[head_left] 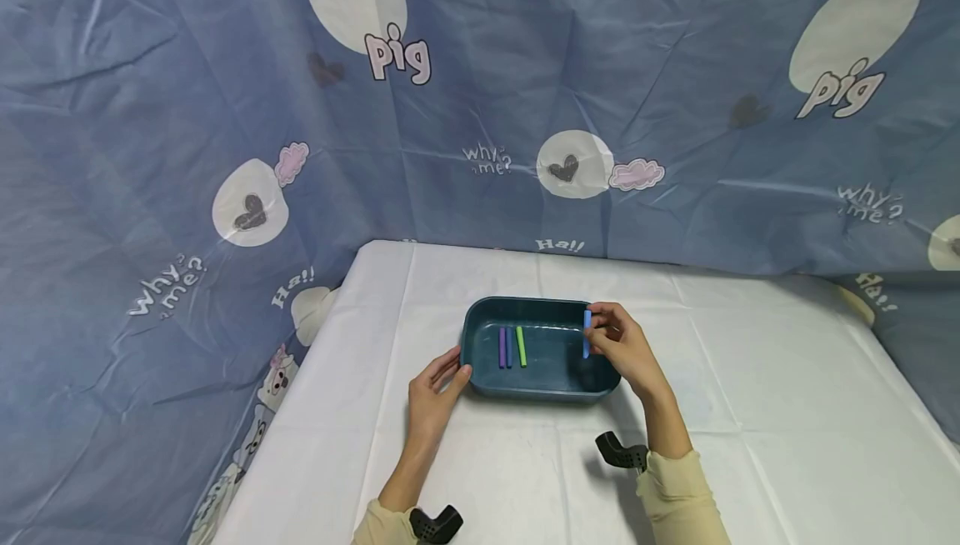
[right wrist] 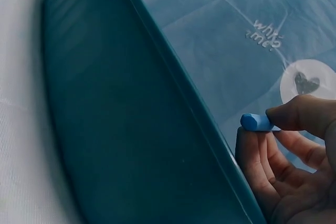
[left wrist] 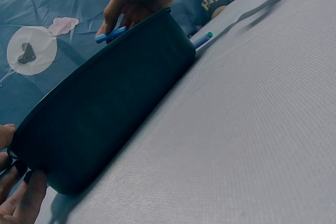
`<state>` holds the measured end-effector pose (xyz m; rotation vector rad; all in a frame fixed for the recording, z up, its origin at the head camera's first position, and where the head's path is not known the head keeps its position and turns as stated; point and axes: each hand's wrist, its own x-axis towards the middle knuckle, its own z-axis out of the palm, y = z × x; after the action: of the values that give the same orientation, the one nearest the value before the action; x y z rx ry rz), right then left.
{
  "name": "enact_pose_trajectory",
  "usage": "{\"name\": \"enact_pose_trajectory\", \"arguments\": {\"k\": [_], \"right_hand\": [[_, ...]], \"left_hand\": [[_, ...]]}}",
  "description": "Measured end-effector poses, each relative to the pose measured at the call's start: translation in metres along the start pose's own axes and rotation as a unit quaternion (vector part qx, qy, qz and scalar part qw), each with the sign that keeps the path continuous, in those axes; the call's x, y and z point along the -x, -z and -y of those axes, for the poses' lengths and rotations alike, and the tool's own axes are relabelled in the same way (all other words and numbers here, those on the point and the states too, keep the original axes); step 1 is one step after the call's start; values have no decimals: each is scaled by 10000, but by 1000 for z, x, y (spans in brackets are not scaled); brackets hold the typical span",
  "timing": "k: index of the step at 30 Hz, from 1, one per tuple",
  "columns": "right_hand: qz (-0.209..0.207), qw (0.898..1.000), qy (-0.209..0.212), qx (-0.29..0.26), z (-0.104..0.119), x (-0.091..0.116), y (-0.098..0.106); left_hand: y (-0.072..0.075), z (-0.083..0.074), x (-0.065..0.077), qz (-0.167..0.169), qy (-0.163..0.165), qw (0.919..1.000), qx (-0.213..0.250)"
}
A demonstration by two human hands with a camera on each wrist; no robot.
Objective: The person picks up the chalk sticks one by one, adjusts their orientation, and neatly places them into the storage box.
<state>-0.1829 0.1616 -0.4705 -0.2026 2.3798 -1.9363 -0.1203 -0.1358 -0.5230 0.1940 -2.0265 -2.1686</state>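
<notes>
A dark teal tray (head_left: 555,392) rests on the white cloth. Lying inside toward its left end are a purple stick (head_left: 502,347), a dark blue stick (head_left: 509,347) and a lime green stick (head_left: 522,347). My left hand (head_left: 435,395) touches the tray's left end from outside, thumb near the front corner. Over the right end, my right hand (head_left: 618,343) pinches a light blue chalk-like stick (head_left: 587,334) between thumb and fingers. The right wrist view shows the stick's blunt round end (right wrist: 251,122) beyond the tray rim.
In the left wrist view, a blue stick with a green end (left wrist: 203,40) shows past the tray's far end. A blue printed cloth (head_left: 465,95) hangs behind and to the left of the white-covered table (head_left: 480,478). Each wrist carries a black camera mount (head_left: 621,451).
</notes>
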Motion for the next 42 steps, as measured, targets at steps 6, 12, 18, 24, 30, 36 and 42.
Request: {"name": "enact_pose_trajectory", "arguments": {"k": [6,12,18,24,30,36,42], "right_hand": [[21,9999,-29,112,3,-6,-3],[78,10000,-19,10,1,-9,-9],[225,9997,-17,-69,-4,-13,-17],[357,9993,-76,-70,-8,-19,-23],[510,9984,-167,181,-9,-25,-33],[631,9961,-353,506,-10,-30,-41],[817,9931,-311,784,-11,-36,-47]], "left_hand": [[-1,-2,-1,14,20,10000,36],[0,-1,0,8,4,10000,-2],[2,1,2,25,-39,10000,-56],[1,1,0,27,-108,9999,-93],[1,1,-1,21,-166,9999,-9],[2,2,-1,53,-180,9998,109],[1,1,-1,-6,-294,9996,-1]]}}
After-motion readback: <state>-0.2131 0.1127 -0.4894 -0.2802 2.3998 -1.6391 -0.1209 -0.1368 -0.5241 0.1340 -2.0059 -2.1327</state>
